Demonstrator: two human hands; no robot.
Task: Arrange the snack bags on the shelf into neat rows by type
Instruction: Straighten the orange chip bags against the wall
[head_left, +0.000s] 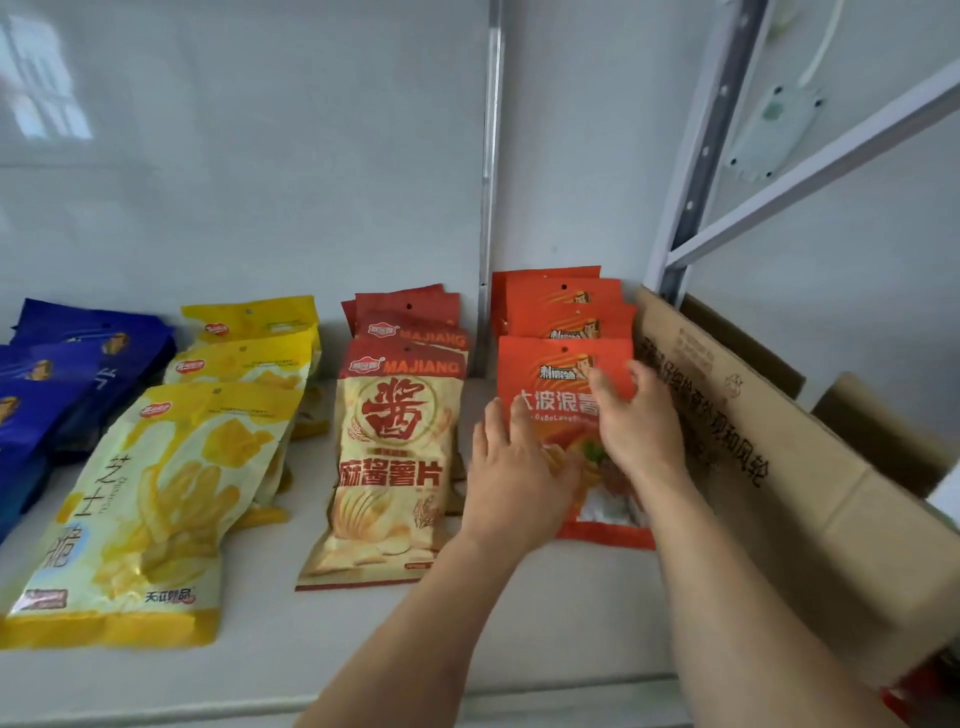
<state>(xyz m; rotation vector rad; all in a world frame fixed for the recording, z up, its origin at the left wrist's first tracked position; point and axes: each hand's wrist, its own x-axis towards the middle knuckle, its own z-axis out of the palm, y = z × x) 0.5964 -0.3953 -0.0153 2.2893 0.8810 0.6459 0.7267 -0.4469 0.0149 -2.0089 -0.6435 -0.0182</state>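
Four rows of snack bags lie on the white shelf: blue bags at far left, yellow bags, red-and-cream MAJIANG bags, and orange bags at right. Both hands rest on the front orange bag. My left hand lies flat on its left part with fingers straight. My right hand lies on its right part, fingers spread toward the bag's right edge. The bag's lower middle is hidden under my hands.
An open cardboard box with printed characters stands right of the orange row, its flap close to my right hand. A grey metal shelf upright rises behind it. A white back wall closes the shelf.
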